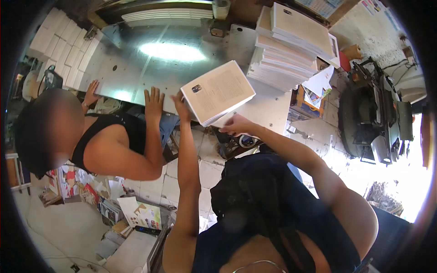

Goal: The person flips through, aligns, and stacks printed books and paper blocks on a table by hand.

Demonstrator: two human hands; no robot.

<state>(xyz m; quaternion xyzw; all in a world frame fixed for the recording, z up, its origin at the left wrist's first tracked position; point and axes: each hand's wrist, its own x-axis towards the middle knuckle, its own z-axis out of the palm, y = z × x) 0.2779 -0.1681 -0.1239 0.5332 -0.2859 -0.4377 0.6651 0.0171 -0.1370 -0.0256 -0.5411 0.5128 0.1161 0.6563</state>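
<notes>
A thick stack of printed sheets [218, 93], its top page bearing a small dark picture and text, lies at an angle near the metal table's front edge. Against the stack's left side rests my left hand [182, 108], its fingers stretched upward and mostly flat. My right hand [236, 125] is just below the stack's front right edge, with fingers pressed together. What they pinch, if anything, is hidden at this angle.
A person [114, 141] sits at left, both hands by the metal table [150, 73]. Taller paper stacks [287, 59] stand at the back right, white blocks of paper [63, 50] at far left. A dark machine [373, 109] occupies the right; papers and books [114, 211] litter the lower left.
</notes>
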